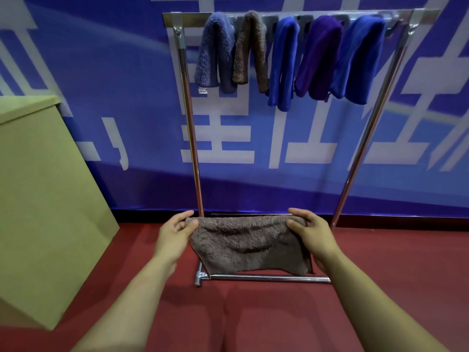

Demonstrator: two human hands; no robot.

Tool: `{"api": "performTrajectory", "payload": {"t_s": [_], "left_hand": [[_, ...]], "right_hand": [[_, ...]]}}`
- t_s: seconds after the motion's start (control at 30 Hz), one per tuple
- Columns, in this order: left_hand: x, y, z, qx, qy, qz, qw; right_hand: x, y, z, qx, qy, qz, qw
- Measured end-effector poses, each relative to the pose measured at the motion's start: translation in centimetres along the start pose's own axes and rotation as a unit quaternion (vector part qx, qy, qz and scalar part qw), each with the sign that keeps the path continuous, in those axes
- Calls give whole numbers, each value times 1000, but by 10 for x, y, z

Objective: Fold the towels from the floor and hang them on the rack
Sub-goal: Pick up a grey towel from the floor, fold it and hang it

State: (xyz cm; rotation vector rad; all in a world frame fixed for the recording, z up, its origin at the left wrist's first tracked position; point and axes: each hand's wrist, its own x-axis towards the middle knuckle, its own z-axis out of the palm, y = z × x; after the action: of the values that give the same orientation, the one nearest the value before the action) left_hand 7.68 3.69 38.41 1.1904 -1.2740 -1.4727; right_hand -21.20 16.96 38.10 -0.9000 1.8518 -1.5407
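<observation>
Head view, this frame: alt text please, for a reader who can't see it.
A person's left hand and right hand hold a brown towel stretched by its top corners above a red floor. Behind it stands a metal rack whose top bar carries five folded towels, grey-blue, brown, blue, purple and blue. A cardboard box sits at left.

Even indoor light, soft focus, wide-angle edge bending.

brown towel (250, 246) held up, five towels (289, 59) on rack (193, 138)
</observation>
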Motion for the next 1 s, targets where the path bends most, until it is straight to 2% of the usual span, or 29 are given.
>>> {"api": "performTrajectory", "payload": {"t_s": [0.2,0.33,0.4,0.6,0.77,1.0], "left_hand": [[-1,4,0,-63,-4,-9,998],[-3,7,1,-186,-58,-97,976],[-3,9,0,-203,-48,-109,972],[-2,12,1,-106,39,-8,994],[-6,10,0,-2,32,81,996],[-7,16,-1,55,6,89,995]], "right_hand": [[-1,-16,-6,182,-13,37,983],[-1,-17,-10,196,9,27,980],[-1,-16,-11,191,24,27,981],[0,-10,-16,72,64,-24,995],[-1,-10,-20,11,87,-39,995],[-4,-10,-26,-14,102,-54,993]]}}
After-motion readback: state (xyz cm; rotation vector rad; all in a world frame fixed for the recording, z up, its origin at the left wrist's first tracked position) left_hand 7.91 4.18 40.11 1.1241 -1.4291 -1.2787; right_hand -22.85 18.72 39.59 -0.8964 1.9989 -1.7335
